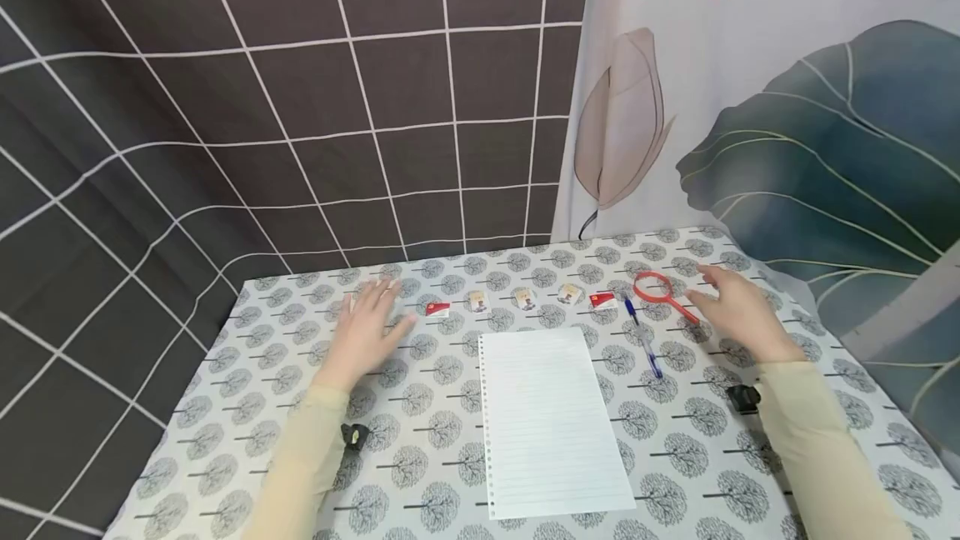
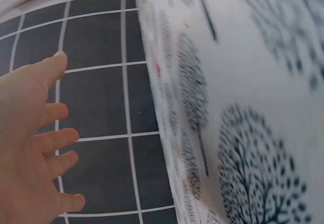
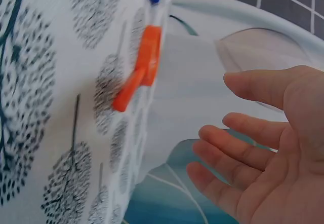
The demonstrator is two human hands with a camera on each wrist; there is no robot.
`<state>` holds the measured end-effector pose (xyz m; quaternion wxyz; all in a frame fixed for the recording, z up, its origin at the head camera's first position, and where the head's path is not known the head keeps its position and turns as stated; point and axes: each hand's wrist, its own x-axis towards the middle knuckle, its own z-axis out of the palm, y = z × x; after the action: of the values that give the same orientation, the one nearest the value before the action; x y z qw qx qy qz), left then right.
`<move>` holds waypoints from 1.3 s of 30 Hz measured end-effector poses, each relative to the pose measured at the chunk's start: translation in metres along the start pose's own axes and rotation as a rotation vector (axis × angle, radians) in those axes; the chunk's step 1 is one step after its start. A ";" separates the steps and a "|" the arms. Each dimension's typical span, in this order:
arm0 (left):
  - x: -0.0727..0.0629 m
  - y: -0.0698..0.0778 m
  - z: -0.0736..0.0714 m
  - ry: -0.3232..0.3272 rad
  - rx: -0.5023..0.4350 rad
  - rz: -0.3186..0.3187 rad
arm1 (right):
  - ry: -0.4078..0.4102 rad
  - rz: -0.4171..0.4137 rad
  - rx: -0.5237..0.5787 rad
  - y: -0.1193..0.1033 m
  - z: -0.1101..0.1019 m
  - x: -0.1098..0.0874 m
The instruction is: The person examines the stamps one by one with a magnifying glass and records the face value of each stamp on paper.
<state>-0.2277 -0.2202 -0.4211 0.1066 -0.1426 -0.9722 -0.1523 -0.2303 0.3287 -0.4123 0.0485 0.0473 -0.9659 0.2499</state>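
Observation:
My left hand (image 1: 364,332) is over the left part of the table with its fingers spread, holding nothing; the nearest thing is a small red-and-white card (image 1: 437,309) to its right. On the right, my right hand (image 1: 738,312) hovers beside a red magnifying glass (image 1: 654,287), apart from its handle. Its fingers are loosely bent around nothing in the right wrist view. A blue pen (image 1: 643,338) lies left of the magnifying glass. Between the hands lies a lined sheet of paper (image 1: 553,423) with punched holes along its left edge.
Several small cards lie in a row behind the paper, among them a beige one with a figure (image 1: 526,299) and a second red-and-white one (image 1: 602,300). The tree-print tablecloth (image 1: 420,473) covers the table. A dark checked curtain (image 1: 405,90) and a leaf-print curtain (image 1: 847,140) hang behind it.

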 end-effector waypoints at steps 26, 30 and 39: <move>0.030 -0.016 0.034 -0.167 0.224 0.236 | -0.245 0.033 -0.052 0.032 0.018 0.015; 0.030 -0.014 0.039 -0.214 0.202 0.205 | -0.249 0.025 -0.036 0.032 0.019 0.016; 0.031 -0.007 0.045 -0.293 0.125 0.187 | -0.252 0.008 0.004 0.033 0.020 0.019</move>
<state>-0.2659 -0.2047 -0.4573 -0.0138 -0.2459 -0.9674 -0.0588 -0.2538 0.3463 -0.4432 -0.0741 0.0747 -0.9640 0.2441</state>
